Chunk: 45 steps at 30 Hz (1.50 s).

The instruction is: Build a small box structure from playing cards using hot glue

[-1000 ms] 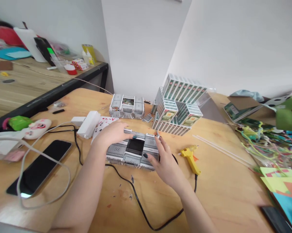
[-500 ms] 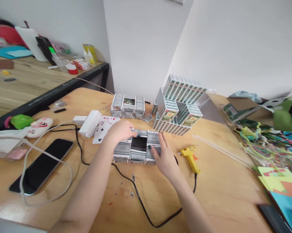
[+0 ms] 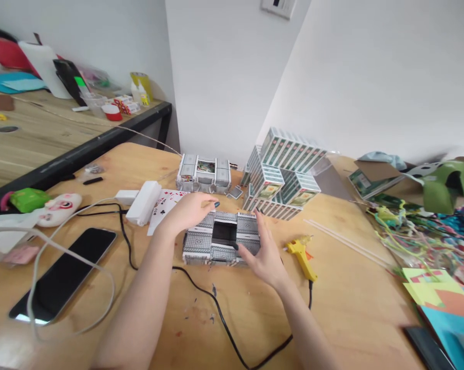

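A low box built of patterned playing cards (image 3: 199, 241) lies on the wooden table, a square dark opening in its top. My right hand (image 3: 268, 257) grips its right end, thumb at the opening's edge and fingers along the far right side. Above the box's back left edge is my left hand (image 3: 189, 213), thumb and forefinger drawn together in a pinch; what they hold, if anything, is hidden. Loose playing cards (image 3: 163, 206) lie face up beside my left wrist. Behind stands a similar card-built piece (image 3: 204, 174).
A stepped stack of card packs (image 3: 268, 180) stands behind right. The yellow glue gun (image 3: 303, 257) lies right of the box, its black cable (image 3: 226, 321) looping in front. At left are a phone (image 3: 64, 275) and a white adapter (image 3: 143, 203); craft materials (image 3: 428, 241) crowd the right.
My left hand has lifted off the box's top, its fingers drawing together above the back edge. My right hand stays at the box's right end. The view has tilted slightly up.
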{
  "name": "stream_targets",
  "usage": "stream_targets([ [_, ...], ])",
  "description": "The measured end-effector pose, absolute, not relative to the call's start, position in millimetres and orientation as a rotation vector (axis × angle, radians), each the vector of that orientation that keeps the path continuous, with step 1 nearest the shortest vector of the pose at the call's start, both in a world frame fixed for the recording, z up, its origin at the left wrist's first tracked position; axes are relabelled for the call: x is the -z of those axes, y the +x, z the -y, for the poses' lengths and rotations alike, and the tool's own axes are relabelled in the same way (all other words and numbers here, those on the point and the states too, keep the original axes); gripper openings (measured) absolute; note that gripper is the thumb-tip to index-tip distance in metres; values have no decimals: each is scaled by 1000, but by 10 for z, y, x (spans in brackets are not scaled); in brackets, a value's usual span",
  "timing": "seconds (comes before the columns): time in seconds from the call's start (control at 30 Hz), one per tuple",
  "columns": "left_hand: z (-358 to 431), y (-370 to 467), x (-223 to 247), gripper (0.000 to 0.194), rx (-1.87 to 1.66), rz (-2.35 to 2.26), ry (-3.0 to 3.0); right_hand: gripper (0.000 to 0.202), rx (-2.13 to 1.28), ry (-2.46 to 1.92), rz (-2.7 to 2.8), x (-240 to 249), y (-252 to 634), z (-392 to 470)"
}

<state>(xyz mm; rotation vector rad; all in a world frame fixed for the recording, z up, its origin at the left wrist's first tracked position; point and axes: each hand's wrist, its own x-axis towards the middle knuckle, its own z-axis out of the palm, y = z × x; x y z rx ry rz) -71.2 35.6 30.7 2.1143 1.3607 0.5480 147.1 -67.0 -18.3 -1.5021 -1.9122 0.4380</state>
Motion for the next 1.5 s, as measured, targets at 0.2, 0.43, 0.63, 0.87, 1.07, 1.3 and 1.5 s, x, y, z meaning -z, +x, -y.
stream_targets([
  [0.2,-428,-576,-170,44,-460,-1432,2053,93,-388,-1465,2078,168,1526,613],
  [0.43,-489,-540,-64,49,-424,-1534,2053,86,-255,-1556,2159,161,1464,566],
  [0.63,-477,-533,-75,46,-395,-1561,2064,108,-380,-1558,2228,78,1499,588],
  [0.87,-474,-512,-183,46,-288,-1597,2067,126,-491,-1688,2429,-148,1564,519],
  [1.07,-488,-491,-219,48,-195,-1603,2125,124,-554,-1719,2505,-278,1532,393],
  [1.3,-337,-685,-256,50,-76,-1487,2238,77,-311,-2030,1995,-261,1707,506],
  [1.5,260,-779,-357,39,37,-1348,2063,38,-654,-1912,1370,-105,1557,712],
])
